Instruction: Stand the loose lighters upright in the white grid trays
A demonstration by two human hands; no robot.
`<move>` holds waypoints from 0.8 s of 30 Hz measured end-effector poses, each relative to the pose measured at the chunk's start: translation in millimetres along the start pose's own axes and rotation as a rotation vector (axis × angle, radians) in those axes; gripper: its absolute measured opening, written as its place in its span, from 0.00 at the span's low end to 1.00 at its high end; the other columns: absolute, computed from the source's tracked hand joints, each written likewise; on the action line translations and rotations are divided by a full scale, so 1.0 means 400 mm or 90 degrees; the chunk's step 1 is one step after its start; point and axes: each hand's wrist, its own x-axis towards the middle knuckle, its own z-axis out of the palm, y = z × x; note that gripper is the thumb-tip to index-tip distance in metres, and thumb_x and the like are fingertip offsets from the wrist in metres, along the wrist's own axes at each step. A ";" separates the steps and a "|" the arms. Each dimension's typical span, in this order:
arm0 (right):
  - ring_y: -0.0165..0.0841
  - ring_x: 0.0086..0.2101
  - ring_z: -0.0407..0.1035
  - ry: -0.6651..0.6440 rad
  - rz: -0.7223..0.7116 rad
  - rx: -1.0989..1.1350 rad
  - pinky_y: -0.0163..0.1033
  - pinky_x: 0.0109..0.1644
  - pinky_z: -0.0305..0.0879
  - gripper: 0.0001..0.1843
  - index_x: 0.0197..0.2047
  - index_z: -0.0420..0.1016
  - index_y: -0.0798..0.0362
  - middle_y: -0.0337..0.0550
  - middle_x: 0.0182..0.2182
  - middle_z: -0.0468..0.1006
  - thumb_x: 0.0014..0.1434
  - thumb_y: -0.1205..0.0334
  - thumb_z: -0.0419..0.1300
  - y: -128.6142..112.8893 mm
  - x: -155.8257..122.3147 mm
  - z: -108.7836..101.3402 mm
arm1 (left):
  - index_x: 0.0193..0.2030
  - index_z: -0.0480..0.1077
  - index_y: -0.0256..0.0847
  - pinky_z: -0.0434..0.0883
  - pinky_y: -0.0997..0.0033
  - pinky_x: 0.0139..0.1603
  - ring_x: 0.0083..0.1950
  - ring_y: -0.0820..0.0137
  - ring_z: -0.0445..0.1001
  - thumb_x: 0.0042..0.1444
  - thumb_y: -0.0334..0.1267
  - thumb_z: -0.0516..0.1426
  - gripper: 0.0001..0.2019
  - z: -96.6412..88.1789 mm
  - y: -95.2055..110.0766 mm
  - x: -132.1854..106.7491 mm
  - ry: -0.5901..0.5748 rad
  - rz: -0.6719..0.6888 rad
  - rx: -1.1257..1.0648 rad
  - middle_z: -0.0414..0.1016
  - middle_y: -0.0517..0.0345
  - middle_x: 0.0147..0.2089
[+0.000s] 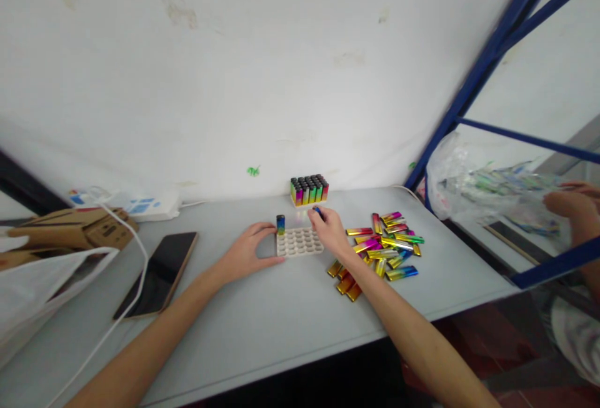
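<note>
A white tray (300, 243) with rows of round holes lies on the table. My left hand (250, 250) grips its left side, thumb at the front corner and fingers at the back one. One blue and gold lighter (280, 225) stands upright in the tray's back left corner. Above the back right of the tray, my right hand (329, 228) pinches a lighter, of which only a dark blue end (319, 212) shows. To the right of that hand lies a loose pile of shiny multicoloured lighters (382, 248).
Near the wall stands a block of upright lighters (309, 190). A phone (159, 273), white cable (143, 264), cardboard box (89, 231) and power strip (152, 207) are at left. Beyond the blue frame (469, 92) at right are a plastic bag (450, 177) and another person's hand (569, 205).
</note>
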 end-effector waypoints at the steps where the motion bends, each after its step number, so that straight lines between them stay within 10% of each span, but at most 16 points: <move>1: 0.32 0.28 0.60 -0.004 -0.008 -0.003 0.38 0.34 0.54 0.24 0.27 0.62 0.48 0.34 0.24 0.64 0.67 0.40 0.53 -0.002 -0.001 -0.003 | 0.63 0.76 0.46 0.70 0.46 0.74 0.67 0.50 0.75 0.58 0.64 0.67 0.33 0.000 0.000 -0.001 0.001 0.001 0.003 0.76 0.46 0.67; 11: 0.41 0.48 0.72 -0.173 -0.242 -0.241 0.44 0.55 0.67 0.15 0.46 0.74 0.52 0.51 0.45 0.77 0.78 0.51 0.54 -0.002 -0.018 -0.020 | 0.63 0.75 0.44 0.69 0.44 0.75 0.69 0.49 0.74 0.58 0.62 0.68 0.33 -0.003 0.012 0.000 -0.012 -0.005 0.003 0.75 0.44 0.68; 17: 0.34 0.30 0.69 -0.238 -0.193 -0.263 0.37 0.38 0.60 0.19 0.39 0.74 0.53 0.42 0.30 0.77 0.79 0.50 0.55 -0.005 -0.018 -0.005 | 0.64 0.75 0.45 0.69 0.43 0.75 0.69 0.49 0.73 0.58 0.60 0.68 0.33 -0.001 0.008 -0.002 -0.012 0.000 -0.002 0.75 0.44 0.68; 24: 0.35 0.33 0.71 -0.242 -0.207 -0.282 0.37 0.38 0.60 0.14 0.43 0.74 0.54 0.44 0.34 0.80 0.78 0.54 0.57 0.006 -0.007 0.028 | 0.66 0.74 0.45 0.69 0.43 0.75 0.70 0.49 0.73 0.59 0.62 0.67 0.34 0.000 0.002 -0.005 -0.010 0.006 -0.001 0.75 0.44 0.68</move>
